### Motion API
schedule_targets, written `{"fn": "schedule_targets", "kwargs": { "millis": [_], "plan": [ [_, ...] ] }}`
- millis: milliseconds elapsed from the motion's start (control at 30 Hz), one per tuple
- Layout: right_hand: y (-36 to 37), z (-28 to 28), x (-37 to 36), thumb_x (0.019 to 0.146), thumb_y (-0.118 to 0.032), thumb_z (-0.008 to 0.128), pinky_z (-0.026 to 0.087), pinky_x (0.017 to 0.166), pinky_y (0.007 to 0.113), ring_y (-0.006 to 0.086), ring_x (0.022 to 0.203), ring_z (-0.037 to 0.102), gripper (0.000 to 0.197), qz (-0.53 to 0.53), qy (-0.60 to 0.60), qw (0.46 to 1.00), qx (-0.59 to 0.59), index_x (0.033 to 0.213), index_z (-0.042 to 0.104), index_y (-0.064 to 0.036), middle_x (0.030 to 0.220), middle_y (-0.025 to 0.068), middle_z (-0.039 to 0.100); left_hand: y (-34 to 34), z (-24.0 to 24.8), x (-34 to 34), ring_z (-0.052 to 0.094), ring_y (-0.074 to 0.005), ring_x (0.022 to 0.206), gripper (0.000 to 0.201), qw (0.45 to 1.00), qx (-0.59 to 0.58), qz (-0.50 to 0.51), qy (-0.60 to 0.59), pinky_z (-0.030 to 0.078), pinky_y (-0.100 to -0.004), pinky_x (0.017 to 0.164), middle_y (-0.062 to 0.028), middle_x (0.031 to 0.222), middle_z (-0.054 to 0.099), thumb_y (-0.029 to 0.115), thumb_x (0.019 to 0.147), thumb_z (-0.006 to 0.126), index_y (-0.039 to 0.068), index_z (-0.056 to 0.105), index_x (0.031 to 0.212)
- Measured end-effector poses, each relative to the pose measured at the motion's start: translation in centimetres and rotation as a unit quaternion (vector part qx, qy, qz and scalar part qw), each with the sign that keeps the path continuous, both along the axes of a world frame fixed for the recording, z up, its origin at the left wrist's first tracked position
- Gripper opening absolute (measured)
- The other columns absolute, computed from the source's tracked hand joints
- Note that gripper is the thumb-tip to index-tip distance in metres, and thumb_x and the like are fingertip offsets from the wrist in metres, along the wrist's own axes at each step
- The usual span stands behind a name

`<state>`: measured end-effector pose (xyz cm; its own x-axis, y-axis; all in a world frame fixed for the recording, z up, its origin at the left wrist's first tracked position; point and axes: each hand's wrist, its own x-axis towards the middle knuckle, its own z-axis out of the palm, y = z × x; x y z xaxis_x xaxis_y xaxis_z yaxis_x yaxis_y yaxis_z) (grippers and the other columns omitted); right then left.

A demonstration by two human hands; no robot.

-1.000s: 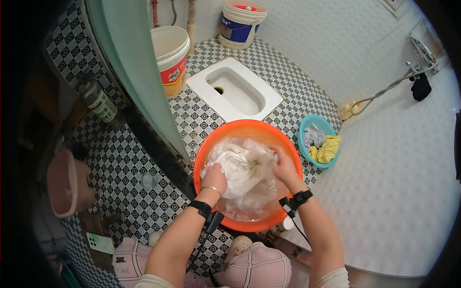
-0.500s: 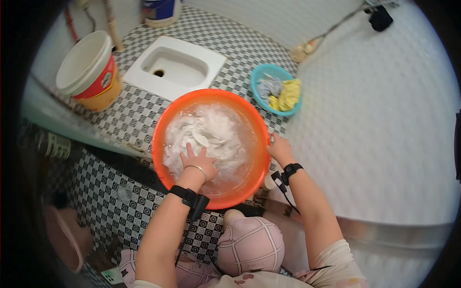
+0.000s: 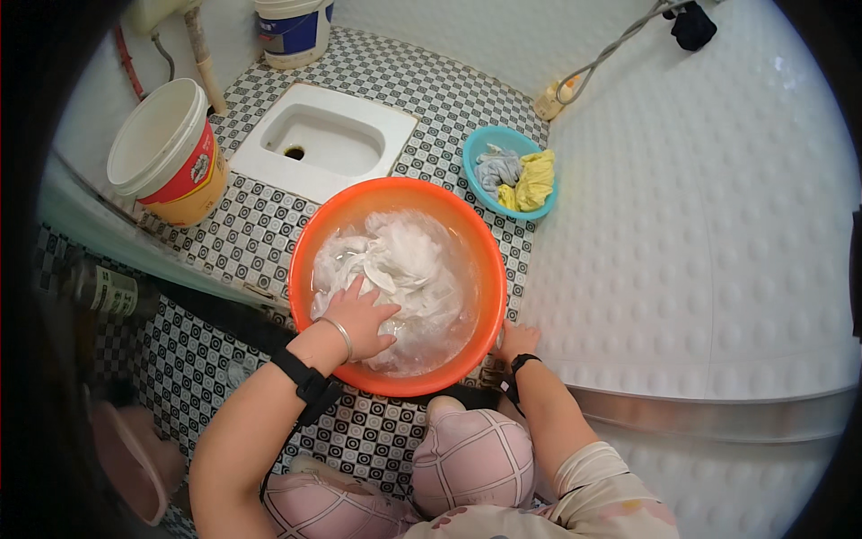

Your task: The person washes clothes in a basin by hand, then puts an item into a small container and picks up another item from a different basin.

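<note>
A large orange basin point(image 3: 305, 235) stands on the tiles, with white cloth point(image 3: 406, 256) soaking in the water inside it. My left hand point(image 3: 361, 322), with a bangle at the wrist, lies over the near left part of the cloth, fingers spread and thumb to the right. It is open and grips nothing that I can see. At the basin's lower right rim, my right hand point(image 3: 519, 340) is closed at the edge; its fingers are partly hidden. Both wrists wear black straps.
Beyond the basin lies a white squat toilet point(image 3: 316, 187). A turquoise basin point(image 3: 474, 184) with grey and yellow cloths stands by the right wall. A tall bucket point(image 3: 187, 202) is at left, a blue-and-white bucket point(image 3: 296, 40) farther back. My knees are close below the orange basin.
My left hand has shifted slightly left and nearer me, its elbow swinging outward. My right hand has slid nearer along the rim. The white cloth has changed shape in the water.
</note>
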<state>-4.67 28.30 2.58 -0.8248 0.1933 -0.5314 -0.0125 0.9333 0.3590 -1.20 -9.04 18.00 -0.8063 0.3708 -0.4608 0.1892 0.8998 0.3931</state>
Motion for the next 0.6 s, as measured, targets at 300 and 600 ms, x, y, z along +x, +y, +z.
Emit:
{"fn": "schedule_targets", "kwargs": {
  "millis": [300,600],
  "plan": [
    [-3.2,10.2,-4.6,0.065,-0.028,0.078,0.047,0.09,0.05,0.0384,0.111,0.053,0.069,-0.015,0.01,0.999,-0.032,0.125,0.046,-0.0156,0.119,0.0237,0.05,-3.1,-1.8,2.9,0.051,-0.0364,0.112,0.058,0.989,0.125,-0.011,-0.075,0.041,-0.039,0.096,-0.0184,0.12,0.056,0.04,0.082,0.057,0.01,0.047,0.13],
    [-18.5,24.4,-2.1,0.052,-0.018,0.083,0.05,0.08,0.041,0.039,0.097,0.055,0.075,0.297,-0.001,0.931,-0.213,0.119,0.051,-0.0159,0.107,0.0205,0.05,-11.6,-3.7,12.2,0.052,-0.0334,0.111,0.055,0.982,0.14,0.124,0.038,0.043,-0.0421,0.093,-0.0162,0.127,0.05,0.033,0.081,0.057,0.013,0.046,0.13]
  ]
}}
